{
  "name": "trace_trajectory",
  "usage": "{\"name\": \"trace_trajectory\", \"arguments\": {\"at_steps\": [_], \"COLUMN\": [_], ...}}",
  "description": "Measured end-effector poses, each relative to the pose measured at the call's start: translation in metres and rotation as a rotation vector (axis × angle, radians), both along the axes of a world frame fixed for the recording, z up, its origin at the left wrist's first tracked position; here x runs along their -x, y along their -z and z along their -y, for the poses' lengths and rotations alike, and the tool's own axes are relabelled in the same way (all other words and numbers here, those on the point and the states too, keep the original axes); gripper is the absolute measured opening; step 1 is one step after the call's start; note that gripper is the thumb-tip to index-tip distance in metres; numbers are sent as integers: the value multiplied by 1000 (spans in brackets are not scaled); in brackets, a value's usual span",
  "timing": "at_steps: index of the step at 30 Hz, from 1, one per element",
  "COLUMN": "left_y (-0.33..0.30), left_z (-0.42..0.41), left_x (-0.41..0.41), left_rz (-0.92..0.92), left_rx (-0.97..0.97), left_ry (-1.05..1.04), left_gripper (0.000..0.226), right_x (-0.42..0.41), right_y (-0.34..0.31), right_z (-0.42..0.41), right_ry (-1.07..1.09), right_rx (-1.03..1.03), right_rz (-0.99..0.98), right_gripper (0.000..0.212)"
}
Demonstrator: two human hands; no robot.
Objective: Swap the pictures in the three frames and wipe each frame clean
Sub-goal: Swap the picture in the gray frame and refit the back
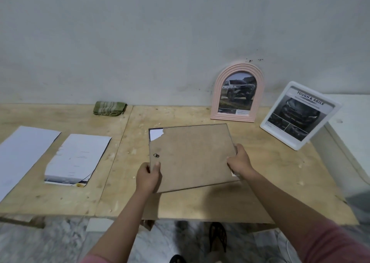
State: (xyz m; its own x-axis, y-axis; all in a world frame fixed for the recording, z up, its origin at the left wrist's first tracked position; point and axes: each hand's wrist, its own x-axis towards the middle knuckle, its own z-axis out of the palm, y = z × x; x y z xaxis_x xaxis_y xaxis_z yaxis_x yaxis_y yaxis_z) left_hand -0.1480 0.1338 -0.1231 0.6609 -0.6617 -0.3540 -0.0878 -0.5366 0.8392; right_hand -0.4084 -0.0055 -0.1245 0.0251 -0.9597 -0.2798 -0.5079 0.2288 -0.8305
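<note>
I hold a thin rectangular frame [192,156] face down over the plywood table [260,182], its brown backing board up, with a torn corner at the top left showing white. My left hand [147,177] grips its near left corner, thumb on the backing. My right hand [240,160] grips its right edge. A pink arched frame [217,94] with a truck picture leans on the wall. A white rectangular frame [300,115] with a car picture stands tilted at the right. A folded green cloth [109,108] lies by the wall.
Two sheets of paper lie face down at the left: a large one [22,152] and a smaller one [78,158] with a cut-out bottom edge. A white surface [352,122] adjoins the table at the right. Below the table's front edge are a marble floor and dark sandals [218,236].
</note>
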Motion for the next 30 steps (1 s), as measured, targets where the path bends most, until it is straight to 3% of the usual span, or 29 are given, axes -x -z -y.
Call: {"name": "trace_trajectory", "arguments": {"at_steps": [7,13,18,22,26,30], "left_y": [-57,-97,-137,-157,-162,-137], "left_z": [22,45,57,59,64,74], "left_x": [4,29,64,97,127,129], "left_rz": [-21,-3,123,81,-151,-207], "left_rx": [323,436,474,536,647,491], "left_ry": [-25,-29,79,199,445,423], "left_gripper": [21,19,15,21,26,38], "right_x": [-28,-87,-112,-99,-72,-38], "right_y": [-34,-132,-209,-239,-256,-263], "right_z": [-3,-12,-17,-11,-2,12], "right_ry": [47,-185,-358,-304,-271,-185], "right_rx": [-41,-17,-115,-48,243,352], "right_rz": [-12,122,11,-87,-419,-537], "right_gripper": [51,57,69,43,16,18]}}
